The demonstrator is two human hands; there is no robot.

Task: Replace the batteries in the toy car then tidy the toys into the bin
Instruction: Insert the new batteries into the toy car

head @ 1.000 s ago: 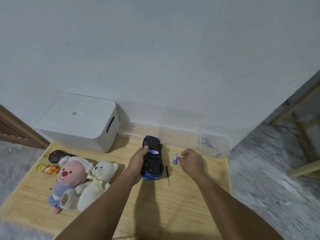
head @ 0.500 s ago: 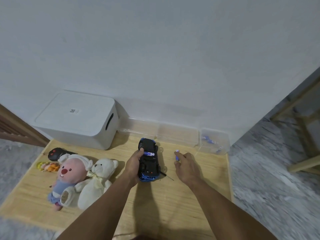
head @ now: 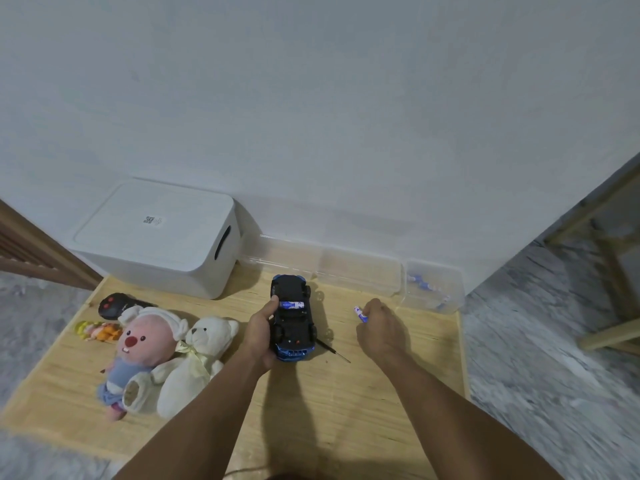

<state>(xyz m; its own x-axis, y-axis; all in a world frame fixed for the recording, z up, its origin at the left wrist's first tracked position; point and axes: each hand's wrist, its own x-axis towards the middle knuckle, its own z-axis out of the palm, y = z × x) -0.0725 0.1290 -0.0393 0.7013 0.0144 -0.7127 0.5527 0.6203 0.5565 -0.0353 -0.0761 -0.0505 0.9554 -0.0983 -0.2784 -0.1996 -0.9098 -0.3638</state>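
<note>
Wooden tabletop, battery swap underway
Our left hand grips the upturned toy car; our right hand pinches a battery

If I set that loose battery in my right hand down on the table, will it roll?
Likely yes: the battery is a smooth cylinder, and the wooden table looks flat. Laid on its side it probably rolls; stood on end, it looks tippy.
</note>
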